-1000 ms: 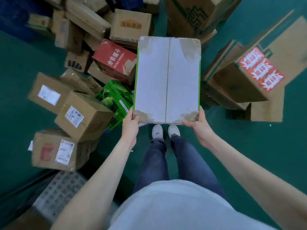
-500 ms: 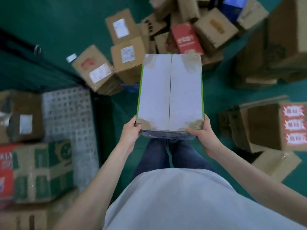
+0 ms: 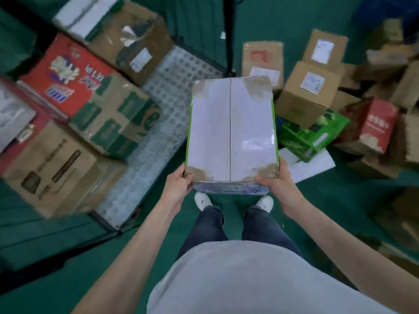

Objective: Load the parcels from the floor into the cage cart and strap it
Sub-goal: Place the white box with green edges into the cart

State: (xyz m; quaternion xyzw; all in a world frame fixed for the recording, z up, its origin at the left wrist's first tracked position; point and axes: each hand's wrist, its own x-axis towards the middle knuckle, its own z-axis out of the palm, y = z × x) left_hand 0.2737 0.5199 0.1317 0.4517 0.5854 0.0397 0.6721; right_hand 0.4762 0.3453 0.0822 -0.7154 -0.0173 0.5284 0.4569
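Observation:
I carry a white-topped box with green sides [image 3: 231,130] level in front of me, above my feet. My left hand [image 3: 179,186] grips its near left corner and my right hand [image 3: 275,186] grips its near right corner. To the left lies the cage cart's grey perforated floor [image 3: 167,123], with several parcels on it: a red printed carton [image 3: 65,75], a brown carton with green print [image 3: 118,116] and a plain brown carton [image 3: 54,168]. More parcels lie on the green floor at the right, among them a labelled brown box [image 3: 308,91] and a green box [image 3: 315,132].
A dark upright post [image 3: 229,35] of the cart stands beyond the held box. A small red box [image 3: 371,125] and a white flat sheet [image 3: 308,164] lie at the right. Brown cartons line the far right edge. Green floor [image 3: 113,257] spreads around my feet.
I have turned left with the box still in both hands. The cart and its loaded cartons have swung into view at the left, and the floor pile has shifted to the right.

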